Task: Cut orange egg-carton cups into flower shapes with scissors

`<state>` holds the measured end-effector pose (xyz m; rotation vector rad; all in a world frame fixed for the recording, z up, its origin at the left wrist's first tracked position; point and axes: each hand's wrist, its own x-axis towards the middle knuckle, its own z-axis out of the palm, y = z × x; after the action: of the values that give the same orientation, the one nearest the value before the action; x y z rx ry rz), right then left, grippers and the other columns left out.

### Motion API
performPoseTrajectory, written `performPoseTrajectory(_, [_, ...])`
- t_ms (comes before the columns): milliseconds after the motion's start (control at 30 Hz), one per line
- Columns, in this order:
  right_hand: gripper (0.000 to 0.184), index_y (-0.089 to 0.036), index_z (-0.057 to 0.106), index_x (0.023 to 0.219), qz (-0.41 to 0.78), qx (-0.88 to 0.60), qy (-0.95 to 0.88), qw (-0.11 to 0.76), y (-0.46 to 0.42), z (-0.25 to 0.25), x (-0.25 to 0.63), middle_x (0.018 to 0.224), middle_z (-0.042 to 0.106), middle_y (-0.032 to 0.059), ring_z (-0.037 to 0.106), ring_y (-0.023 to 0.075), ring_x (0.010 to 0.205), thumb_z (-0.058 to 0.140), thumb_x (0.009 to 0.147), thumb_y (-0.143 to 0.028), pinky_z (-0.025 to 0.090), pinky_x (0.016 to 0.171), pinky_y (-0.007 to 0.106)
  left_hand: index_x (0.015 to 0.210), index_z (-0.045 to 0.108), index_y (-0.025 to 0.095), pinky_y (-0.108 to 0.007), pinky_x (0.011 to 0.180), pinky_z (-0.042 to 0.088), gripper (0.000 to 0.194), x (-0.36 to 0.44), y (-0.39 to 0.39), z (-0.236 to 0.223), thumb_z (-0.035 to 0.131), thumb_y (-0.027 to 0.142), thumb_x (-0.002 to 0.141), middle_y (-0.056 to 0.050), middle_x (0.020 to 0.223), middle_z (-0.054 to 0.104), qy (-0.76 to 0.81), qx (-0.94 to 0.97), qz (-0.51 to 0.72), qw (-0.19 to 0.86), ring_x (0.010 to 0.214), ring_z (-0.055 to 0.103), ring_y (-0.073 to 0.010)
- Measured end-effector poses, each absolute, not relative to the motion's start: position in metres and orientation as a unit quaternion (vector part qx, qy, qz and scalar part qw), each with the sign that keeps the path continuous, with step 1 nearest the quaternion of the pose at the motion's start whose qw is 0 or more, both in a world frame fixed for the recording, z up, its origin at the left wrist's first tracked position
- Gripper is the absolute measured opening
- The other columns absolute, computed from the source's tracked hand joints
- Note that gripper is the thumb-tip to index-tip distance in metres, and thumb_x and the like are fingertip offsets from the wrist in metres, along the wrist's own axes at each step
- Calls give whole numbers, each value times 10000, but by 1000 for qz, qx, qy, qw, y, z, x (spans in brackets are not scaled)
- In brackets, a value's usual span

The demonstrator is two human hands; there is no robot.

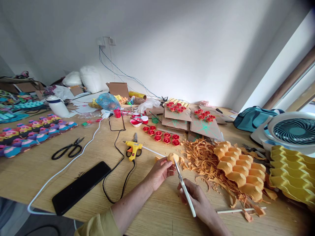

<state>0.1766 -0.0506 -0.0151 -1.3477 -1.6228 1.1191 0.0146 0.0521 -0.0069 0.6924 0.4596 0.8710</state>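
Note:
Between the fingertips of my left hand (161,173) is a small orange egg-carton cup (173,158), pinched over the table. My right hand (197,198) grips a pair of white-handled scissors (186,193), whose blades point up and touch the cup's near side. Right of my hands spreads a heap of orange carton scraps (203,154). On it rests an orange egg carton (240,167). A yellow glue gun (134,150) lies left of my left hand, with dark-handled scissors partly under it. The right-hand finger loops are mostly hidden.
Red paper roses (166,137) sit beyond my hands, more on cardboard sheets (205,127). Leftward lie a black phone (81,186), black scissors (67,149), cables and painted cartons (34,134). A yellow carton (292,170) and white fan (292,131) stand right; a thin stick (236,210) lies near front.

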Motion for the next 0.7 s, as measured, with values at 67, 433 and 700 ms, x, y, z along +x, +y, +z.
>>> performPoseTrajectory(67, [353,-183,512,767,413,-547,-628,367,-50,-14,178,623,441,-48,413,112,585,517,907,-508,318,545,237,883,647,126,-200,619,484,339,16,52,-9,827,328,679,-13,737,649,231,322,409,822,647,603,-88])
performPoseTrajectory(433, [400,-200,451,705,400,-552,-634,366,-49,-11,175,599,400,-51,366,110,573,485,908,-543,294,545,243,827,627,127,-176,555,481,318,17,51,-9,837,309,674,-10,747,641,214,292,403,841,627,597,-76])
performPoseTrajectory(700, [415,-209,420,681,406,-539,-631,383,-51,-13,174,594,413,-51,363,112,568,493,908,-548,303,545,241,834,640,122,-167,559,481,317,18,48,-7,844,300,669,-4,737,624,212,283,404,843,627,581,-66])
